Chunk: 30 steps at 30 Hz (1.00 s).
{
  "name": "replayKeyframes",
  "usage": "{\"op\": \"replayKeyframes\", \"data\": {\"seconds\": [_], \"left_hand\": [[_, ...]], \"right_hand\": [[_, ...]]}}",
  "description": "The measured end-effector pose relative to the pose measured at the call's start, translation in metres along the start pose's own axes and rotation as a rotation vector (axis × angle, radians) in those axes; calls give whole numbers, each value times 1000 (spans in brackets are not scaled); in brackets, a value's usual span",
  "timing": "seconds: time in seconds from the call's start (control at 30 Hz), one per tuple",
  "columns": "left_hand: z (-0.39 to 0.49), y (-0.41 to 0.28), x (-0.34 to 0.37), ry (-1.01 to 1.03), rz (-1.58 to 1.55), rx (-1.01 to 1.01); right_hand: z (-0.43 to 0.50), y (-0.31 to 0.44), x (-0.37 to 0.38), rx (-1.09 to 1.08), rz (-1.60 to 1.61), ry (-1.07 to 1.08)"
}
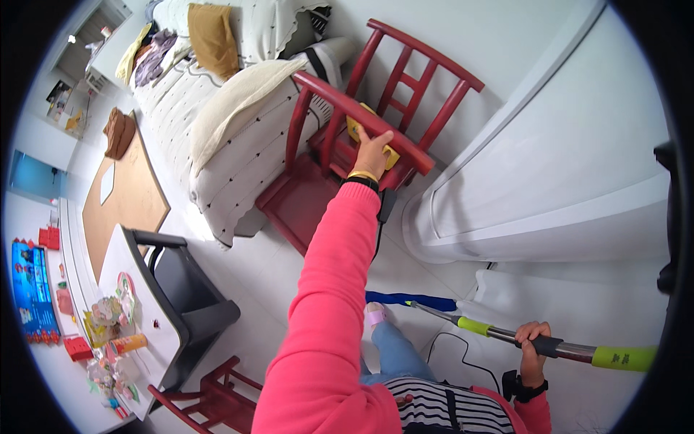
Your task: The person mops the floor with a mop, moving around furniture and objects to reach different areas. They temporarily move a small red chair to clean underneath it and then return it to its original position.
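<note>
My left hand [373,152], reaching far out in a pink sleeve, grips the top rail of a red wooden chair [336,103]. Its fingers are partly hidden behind the rail. Behind that rail, close to my fingers, shows a yellow object [391,157], mostly covered, so its kind is unclear. A second red wooden chair [404,78] stands right behind the first one. On the other side, my right hand [532,347] is wrapped around the metal pole of a flat mop [501,333] with green and grey grips. The blue mop head [415,300] lies on the floor by my foot.
A sofa [244,146] under a white cover borders the chairs. To the right stands a tall white rounded cabinet or appliance [542,206]. A black cable [463,339] trails on the floor. At left are a table [157,352], a grey chair [187,287] and another red chair [227,399].
</note>
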<state>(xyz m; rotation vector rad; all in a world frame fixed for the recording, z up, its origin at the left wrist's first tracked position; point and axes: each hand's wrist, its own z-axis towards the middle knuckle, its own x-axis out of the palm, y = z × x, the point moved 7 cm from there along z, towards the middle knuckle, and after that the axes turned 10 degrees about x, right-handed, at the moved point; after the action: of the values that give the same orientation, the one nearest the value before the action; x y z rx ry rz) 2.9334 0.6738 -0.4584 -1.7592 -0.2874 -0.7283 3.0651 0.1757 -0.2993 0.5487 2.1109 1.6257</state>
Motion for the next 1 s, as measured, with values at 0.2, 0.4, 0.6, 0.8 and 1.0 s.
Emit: {"op": "replayKeyframes", "data": {"seconds": [0.2,0.4,0.6,0.8,1.0], "left_hand": [[-168,-52,-88,30,130,-20],[-430,-206,-305,-673,625,253],[-695,-312,-438,-1168,872,425],[-911,-339,-481,-1429,1376,87],[-955,-271,-520,-1231,745,-53]], "right_hand": [[15,26,32,-32,-59,145],[29,33,94,55,-162,352],[-5,8,217,104,-208,464],[-85,66,344,-96,-43,579],[-134,116,468,-378,168,594]]}}
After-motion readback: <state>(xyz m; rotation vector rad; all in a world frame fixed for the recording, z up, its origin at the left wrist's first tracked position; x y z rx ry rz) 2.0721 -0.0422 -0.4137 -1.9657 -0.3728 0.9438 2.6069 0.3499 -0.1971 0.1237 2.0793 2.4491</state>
